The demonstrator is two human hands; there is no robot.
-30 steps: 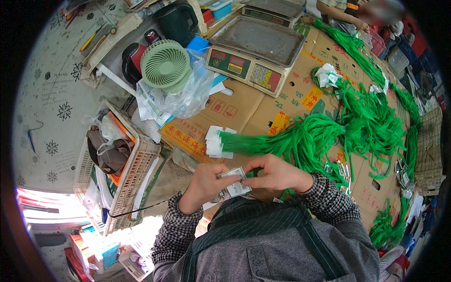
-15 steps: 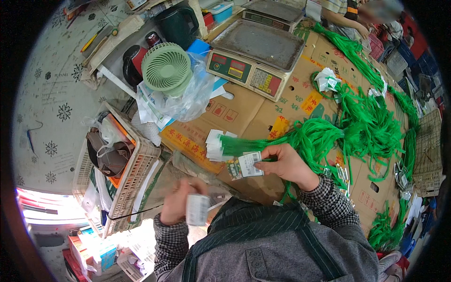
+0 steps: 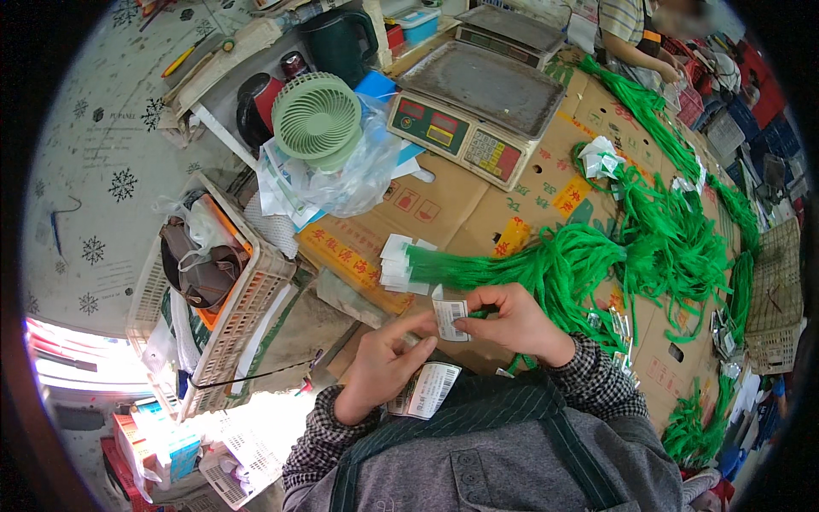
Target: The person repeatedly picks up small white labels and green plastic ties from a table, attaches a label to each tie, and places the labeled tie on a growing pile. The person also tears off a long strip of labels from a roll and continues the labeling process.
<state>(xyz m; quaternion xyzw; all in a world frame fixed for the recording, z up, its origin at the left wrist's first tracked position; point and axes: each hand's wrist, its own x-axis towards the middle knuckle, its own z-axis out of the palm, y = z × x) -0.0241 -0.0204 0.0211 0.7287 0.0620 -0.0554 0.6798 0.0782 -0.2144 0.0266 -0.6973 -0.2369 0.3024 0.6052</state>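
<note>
- Right hand (image 3: 516, 322): one, bare; thumb and forefinger pinched together on the right part of the upper label.
- Upper label (image 3: 452, 319): white, barcoded, creased toward its left; stood in the right fingers, ahead of the left thumb.
- Left hand (image 3: 382, 367): one, bare; fingers part-curled, thumb and forefinger spread apart, tips just beside the upper label; contact could not be told.
- Lower label (image 3: 435, 389): white, barcoded, tilted; lay just below the left thumb, any grip on it hidden.
- Green mesh netting (image 3: 546, 266): long bundle, beyond the right fingers and spreading rightward.
- White tags (image 3: 397, 263): cluster at the netting's left end, beyond the left fingers.
- Worktop (image 3: 452, 185): covered with brown printed cardboard, beyond the fingers, under the netting.
- Weighing scale (image 3: 482, 90): flat pan and keypad, well beyond the fingers.
- Fan (image 3: 317, 118): pale green, round, beyond and left of the left fingers.
- Plastic crate (image 3: 241, 320): cream, latticed, left of the left fingers; contained a brown bag (image 3: 200, 271).
</note>
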